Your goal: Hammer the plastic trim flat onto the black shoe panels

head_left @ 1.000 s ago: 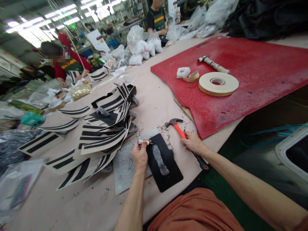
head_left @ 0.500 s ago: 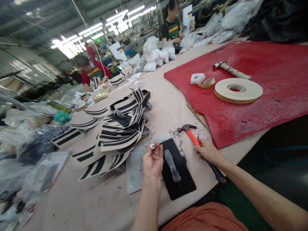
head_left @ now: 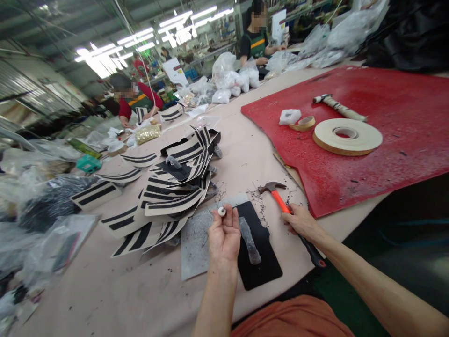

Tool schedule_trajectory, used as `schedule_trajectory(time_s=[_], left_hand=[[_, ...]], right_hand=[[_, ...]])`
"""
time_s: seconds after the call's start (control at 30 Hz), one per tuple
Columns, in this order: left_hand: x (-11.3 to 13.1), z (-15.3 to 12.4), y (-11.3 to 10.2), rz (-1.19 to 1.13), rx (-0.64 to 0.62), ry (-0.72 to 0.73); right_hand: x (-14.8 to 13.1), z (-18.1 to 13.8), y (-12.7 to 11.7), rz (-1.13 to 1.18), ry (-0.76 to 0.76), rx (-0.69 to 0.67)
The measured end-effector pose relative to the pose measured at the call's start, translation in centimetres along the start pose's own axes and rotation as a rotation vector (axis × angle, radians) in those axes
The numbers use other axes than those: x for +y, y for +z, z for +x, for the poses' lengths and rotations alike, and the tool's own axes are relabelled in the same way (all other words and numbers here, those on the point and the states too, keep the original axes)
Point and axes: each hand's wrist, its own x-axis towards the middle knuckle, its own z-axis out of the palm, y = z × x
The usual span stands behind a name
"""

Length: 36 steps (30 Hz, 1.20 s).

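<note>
My left hand is palm up with curled fingers, closed on a small white round piece whose exact kind I cannot make out. Under and beside that hand lie a grey plate and a black panel carrying a plastic-wrapped handle. Gripped in my right hand is a claw hammer with an orange and black handle, its head pointing away over the table. Left of the plate rises a pile of black-and-cream striped panels.
At the right a red sheet bears a large tape roll, a smaller roll and a wrapped mallet-like tool. Plastic bags line the far side, where two people work. Dark scraps lie near the hammer head.
The view has shifted slightly. Both hands keep their hold and hardly move. The far person at right has moved an arm outward.
</note>
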Motion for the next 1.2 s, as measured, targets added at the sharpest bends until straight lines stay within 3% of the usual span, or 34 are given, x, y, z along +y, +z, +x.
schedule_trajectory(time_s=[0.13,0.23,0.33,0.4,0.47,0.53,0.7,0.9,1.2], left_hand=[[0.2,-0.8,0.5,-0.028,0.003,-0.004],[0.4,-2.0,1.0,-0.063,0.008,-0.040],[0.3,-3.3,1.5,-0.097,0.033,-0.096],[0.0,-4.1,1.6,-0.098,0.037,-0.129],[-0.4,-4.8,1.5,-0.081,0.029,-0.168],[-1.0,-5.3,1.5,-0.065,-0.007,-0.242],[-2.0,-6.8,1.8,-0.120,-0.111,-0.409],[-2.3,-7.8,2.0,-0.076,-0.019,-0.401],[-2.9,-7.6,1.1,-0.084,-0.045,-0.431]], right_hand=[[0.3,0.1,-0.1,-0.060,-0.006,-0.016],[-0.7,-0.9,-0.2,-0.299,-0.083,0.047],[-3.3,-3.3,-0.3,-0.502,-0.441,0.308],[-5.9,-5.3,-0.2,-0.387,-0.735,0.391],[-8.6,-7.4,0.1,-0.177,-0.917,0.311],[-10.9,-9.2,0.8,-0.009,-0.990,0.183],[-13.5,-11.0,2.9,0.210,-0.958,0.037],[-13.3,-11.1,3.6,0.219,-0.915,-0.002],[-12.9,-10.6,3.9,0.200,-0.811,0.006]])
